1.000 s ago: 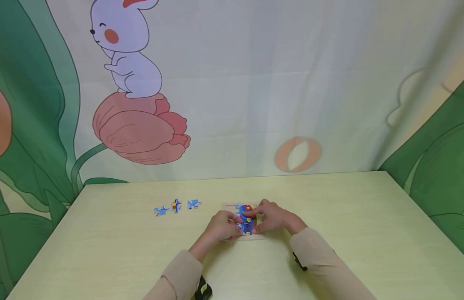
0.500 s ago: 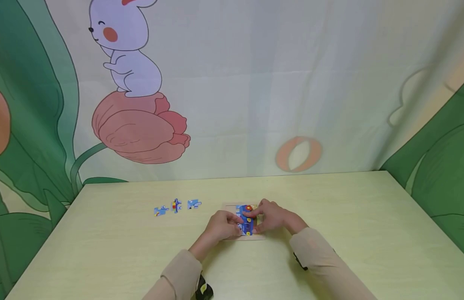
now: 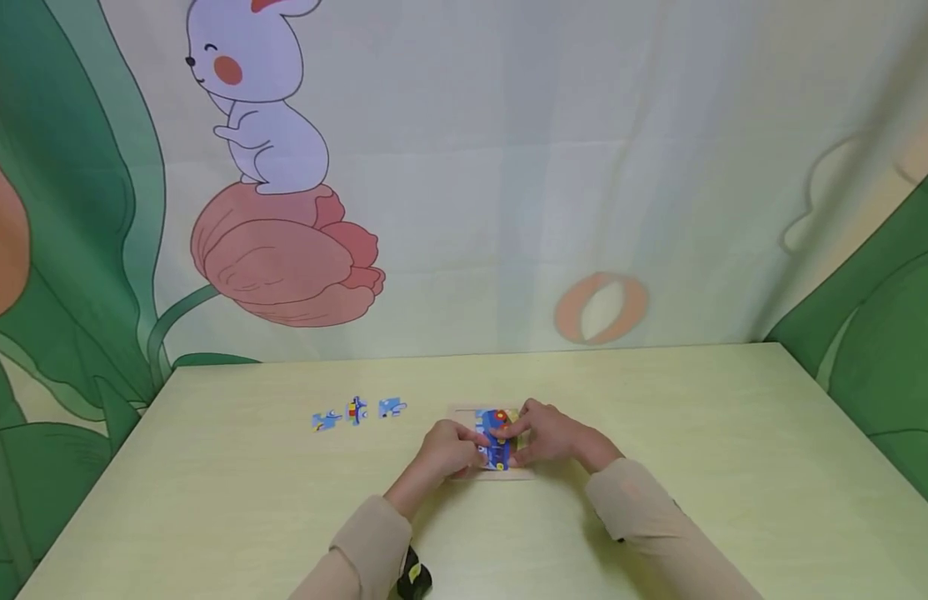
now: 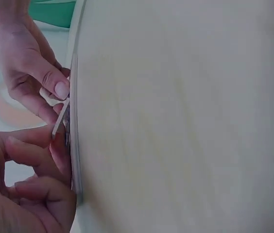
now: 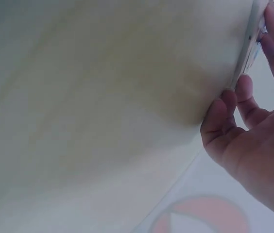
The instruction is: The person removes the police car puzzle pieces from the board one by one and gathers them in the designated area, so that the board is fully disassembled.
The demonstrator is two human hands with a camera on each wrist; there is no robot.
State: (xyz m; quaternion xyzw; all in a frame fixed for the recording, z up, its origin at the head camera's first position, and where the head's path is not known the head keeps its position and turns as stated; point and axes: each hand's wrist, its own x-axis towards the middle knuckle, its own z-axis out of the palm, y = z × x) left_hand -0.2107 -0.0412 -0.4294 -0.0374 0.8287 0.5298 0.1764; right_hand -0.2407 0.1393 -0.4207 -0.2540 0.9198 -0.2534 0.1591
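A jigsaw puzzle in a shallow tray [image 3: 464,408] lies on the table; its blue vehicle picture with a red and yellow part lies between both hands. One thin jigsaw piece [image 4: 59,119] stands tilted above the tray in the left wrist view. My left hand [image 3: 451,447] pinches its lower end with curled fingers. From the other side my right hand [image 3: 548,433] holds it, the thumb near its upper end. In the right wrist view the right hand [image 5: 268,128] has its lower fingertips at the tray's edge. Fingers hide much of the picture.
Three loose blue jigsaw pieces lie left of the tray: a left one [image 3: 326,420], a middle one [image 3: 356,410] and a right one [image 3: 391,407]. A printed curtain [image 3: 449,208] hangs behind the far edge of the pale table [image 3: 246,500].
Both hands stay at the tray with only slight finger movement. The whole head view has shifted a little; the three loose pieces lie as before.
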